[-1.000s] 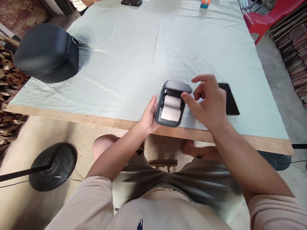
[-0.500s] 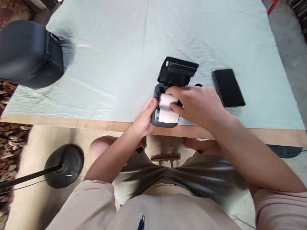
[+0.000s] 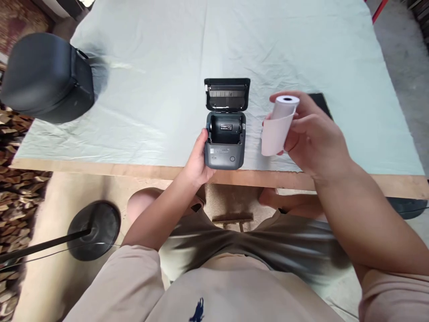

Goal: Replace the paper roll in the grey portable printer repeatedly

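A small dark grey label printer (image 3: 224, 154) is near the table's front edge, its lid (image 3: 228, 95) swung up and back. Its paper bay shows bare, with a small printed label on the inside. My left hand (image 3: 199, 162) grips the printer's left side, thumb along the edge and the other fingers hidden beneath. To the right of the printer, my right hand (image 3: 317, 138) holds a white paper roll (image 3: 277, 132) above the table, one end tilted up so its dark core shows. A loose flap of paper wraps around the roll's front.
A phone (image 3: 321, 103) lies behind my right hand, mostly covered by it. A black rounded case (image 3: 47, 80) stands at the table's left side. Pale green cloth (image 3: 150, 89) covers the table, with a wooden front edge (image 3: 134, 173). A round black stand base (image 3: 95, 230) is on the floor.
The paper roll has come out of the printer and moved right in my right hand. My left hand has shifted slightly left and turned the printer more upright in view.
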`<state>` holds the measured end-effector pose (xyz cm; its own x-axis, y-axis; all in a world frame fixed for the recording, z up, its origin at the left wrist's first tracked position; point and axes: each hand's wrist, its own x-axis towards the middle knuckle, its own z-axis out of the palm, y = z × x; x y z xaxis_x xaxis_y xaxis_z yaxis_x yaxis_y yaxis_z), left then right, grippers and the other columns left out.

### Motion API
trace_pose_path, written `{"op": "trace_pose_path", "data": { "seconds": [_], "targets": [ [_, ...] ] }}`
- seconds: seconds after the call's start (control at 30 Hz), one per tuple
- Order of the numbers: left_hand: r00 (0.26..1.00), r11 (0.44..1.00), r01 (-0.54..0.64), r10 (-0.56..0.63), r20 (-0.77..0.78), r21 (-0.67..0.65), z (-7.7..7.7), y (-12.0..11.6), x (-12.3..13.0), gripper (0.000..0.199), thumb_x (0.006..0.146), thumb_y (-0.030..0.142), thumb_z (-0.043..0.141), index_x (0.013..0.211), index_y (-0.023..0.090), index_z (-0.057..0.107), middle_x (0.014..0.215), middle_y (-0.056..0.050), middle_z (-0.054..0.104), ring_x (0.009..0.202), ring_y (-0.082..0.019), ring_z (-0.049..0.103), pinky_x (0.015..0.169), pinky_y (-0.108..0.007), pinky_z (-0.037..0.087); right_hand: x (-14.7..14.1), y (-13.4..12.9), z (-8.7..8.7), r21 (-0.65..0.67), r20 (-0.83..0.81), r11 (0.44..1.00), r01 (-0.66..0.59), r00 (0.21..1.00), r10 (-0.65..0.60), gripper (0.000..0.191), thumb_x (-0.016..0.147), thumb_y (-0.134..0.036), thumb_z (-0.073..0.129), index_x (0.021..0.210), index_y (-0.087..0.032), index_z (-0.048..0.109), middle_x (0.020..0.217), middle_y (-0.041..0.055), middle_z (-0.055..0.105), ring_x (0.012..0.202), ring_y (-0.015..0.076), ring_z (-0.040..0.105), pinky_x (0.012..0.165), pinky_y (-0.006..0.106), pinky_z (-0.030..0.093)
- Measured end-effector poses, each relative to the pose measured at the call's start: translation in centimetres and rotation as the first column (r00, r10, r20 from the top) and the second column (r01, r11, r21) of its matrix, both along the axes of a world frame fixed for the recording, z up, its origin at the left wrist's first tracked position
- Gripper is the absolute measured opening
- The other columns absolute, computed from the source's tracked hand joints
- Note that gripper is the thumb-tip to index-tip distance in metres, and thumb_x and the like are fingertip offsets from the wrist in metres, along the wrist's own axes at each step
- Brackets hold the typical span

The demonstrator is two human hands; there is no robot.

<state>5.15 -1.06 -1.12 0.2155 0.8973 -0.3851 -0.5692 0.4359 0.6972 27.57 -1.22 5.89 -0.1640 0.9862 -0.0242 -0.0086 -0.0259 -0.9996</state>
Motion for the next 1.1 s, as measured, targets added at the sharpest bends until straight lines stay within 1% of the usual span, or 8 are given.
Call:
{"op": "trace_pose_path", "data": {
  "seconds": [0.13,0.27,0.4,0.57,0.7,0.8,0.93,1.1],
  "targets": [
    [0.999,0.998,-0.047,0.049,0.022,-0.05,0.6,0.1,0.1,0.051,0.111,0.06,0.044,0.109,0.02,0.077,0.111,-0.007,0.087,0.136,-0.034,0.076,0.115,-0.049,0.065,0.1,-0.2,-3.3,0.044,0.027,0.995,-0.086,0.996,0.085,0.03,0.087,-0.039,0.075,0.108,-0.029,0.055,0.084,-0.0018,0.057,0.068,0.016,0.057,0.059,0.032,0.05],
    [0.995,0.996,-0.081,0.082,0.058,-0.024,1.6,-0.2,0.0,0.049,0.111,0.058,0.045,0.113,0.019,0.076,0.114,-0.006,0.086,0.144,-0.032,0.07,0.121,-0.046,0.06,-0.1,-0.8,-5.7,0.247,0.318,0.956,-0.162,0.945,0.078,0.024,0.095,-0.043,0.07,0.109,-0.027,0.058,0.096,0.004,0.066,0.086,0.022,0.065,0.075,0.038,0.056],
    [0.992,0.991,-0.118,0.115,0.045,0.065,2.0,-0.3,-0.4,0.057,0.109,0.064,0.047,0.123,0.017,0.075,0.119,-0.011,0.085,0.152,-0.036,0.063,0.122,-0.048,0.057,-0.5,-1.1,-6.9,0.395,0.633,0.88,-0.264,0.772,-0.052,0.028,0.099,-0.04,0.064,0.122,-0.025,0.065,0.118,0.0093,0.076,0.106,0.0274,0.072,0.09,0.041,0.058],
    [0.99,0.984,-0.143,0.143,0.005,0.103,1.3,0.0,-0.9,0.056,0.107,0.068,0.049,0.118,0.021,0.077,0.124,-0.009,0.084,0.152,-0.035,0.062,0.118,-0.043,0.059,-0.9,-1.1,-7.2,0.399,0.724,0.87,-0.29,0.682,-0.105,0.035,0.101,-0.033,0.054,0.133,-0.024,0.066,0.128,0.0115,0.079,0.116,0.0299,0.073,0.096,0.045,0.059],
    [0.99,0.988,-0.142,0.14,0.028,0.068,0.9,0.2,-0.8,0.05,0.11,0.061,0.047,0.114,0.022,0.078,0.115,-0.007,0.084,0.149,-0.031,0.066,0.119,-0.041,0.059,0.5,-0.3,-5.3,0.548,0.687,0.822,-0.153,0.643,-0.338,0.034,0.105,-0.04,0.053,0.132,-0.026,0.066,0.122,0.0139,0.076,0.113,0.032,0.07,0.1,0.052,0.058],
    [0.988,0.986,-0.149,0.147,0.038,0.076,0.9,0.2,-0.7,0.048,0.108,0.06,0.051,0.115,0.022,0.078,0.117,-0.009,0.084,0.151,-0.034,0.064,0.12,-0.046,0.059,1.4,1.2,-4.5,0.562,0.712,0.826,0.037,0.486,-0.507,0.035,0.101,-0.036,0.059,0.134,-0.023,0.061,0.129,0.0193,0.068,0.118,0.0345,0.068,0.097,0.052,0.057],
    [0.99,0.985,-0.141,0.138,0.035,0.103,0.7,0.0,-0.7,0.047,0.109,0.058,0.051,0.114,0.021,0.079,0.113,-0.008,0.085,0.15,-0.034,0.065,0.122,-0.046,0.058,0.9,3.4,-5.9,0.342,0.859,0.924,0.17,0.342,-0.381,0.057,0.093,-0.039,0.072,0.143,-0.019,0.055,0.144,0.0244,0.057,0.117,0.0375,0.069,0.082,0.048,0.056],
    [0.99,0.982,-0.136,0.131,0.044,0.135,0.4,-0.1,-0.6,0.045,0.11,0.056,0.052,0.113,0.021,0.08,0.112,-0.005,0.086,0.151,-0.029,0.065,0.124,-0.041,0.057,0.5,4.1,-7.2,0.322,0.875,0.937,0.134,0.336,-0.349,0.038,0.093,-0.024,0.061,0.131,-0.019,0.06,0.136,0.0202,0.059,0.101,0.0297,0.069,0.083,0.045,0.053]
  ]
}}
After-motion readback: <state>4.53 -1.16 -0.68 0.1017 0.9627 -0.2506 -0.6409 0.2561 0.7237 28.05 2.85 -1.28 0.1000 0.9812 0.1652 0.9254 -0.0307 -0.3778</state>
